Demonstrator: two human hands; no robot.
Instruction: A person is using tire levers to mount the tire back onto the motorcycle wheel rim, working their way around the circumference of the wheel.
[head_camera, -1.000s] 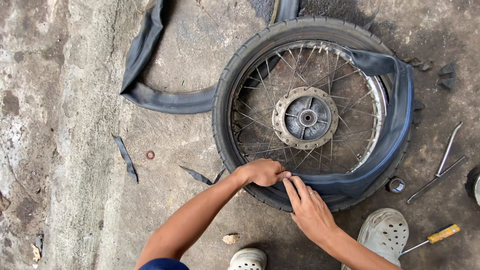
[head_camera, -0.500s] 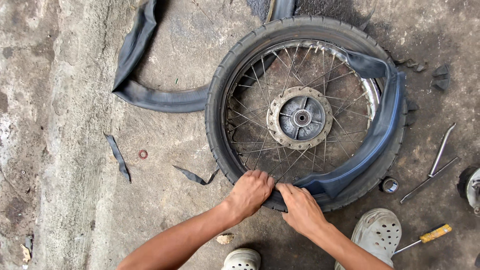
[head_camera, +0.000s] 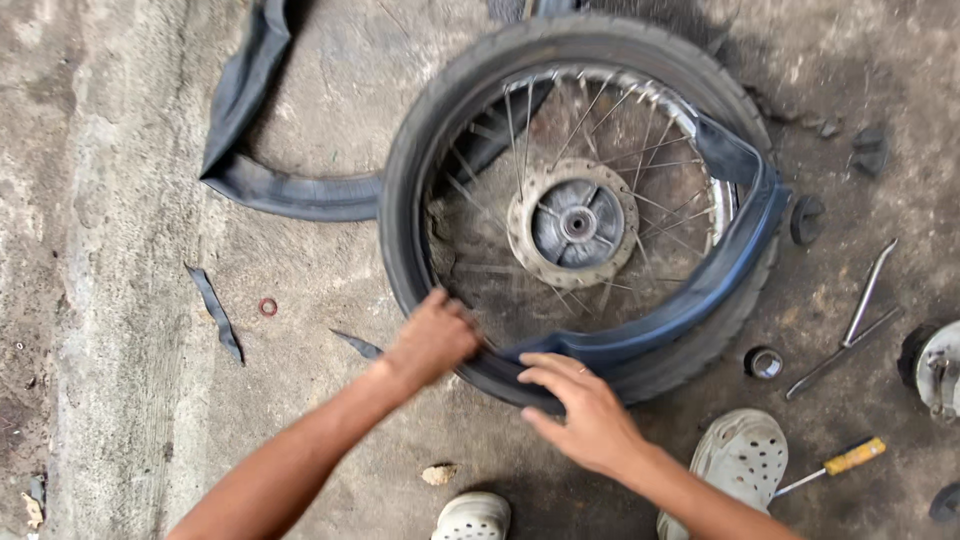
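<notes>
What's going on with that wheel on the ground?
A person works with bare hands on a spoked motorcycle wheel lying flat on concrete. The left hand grips the tyre at its near edge, and the right hand presses the inner tube, which bulges out along the right side. Tyre levers and a screwdriver lie nearby.

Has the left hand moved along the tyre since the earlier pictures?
Yes. The left hand has slid leftward along the tyre, away from the right hand.

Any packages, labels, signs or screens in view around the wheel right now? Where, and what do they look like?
None in view. Only bare things on the concrete: the tyre on its spoked wheel, a loose inner tube, metal levers at right, a yellow-handled screwdriver by the pale clog. Left hand and right hand are on the tyre's near edge.
</notes>
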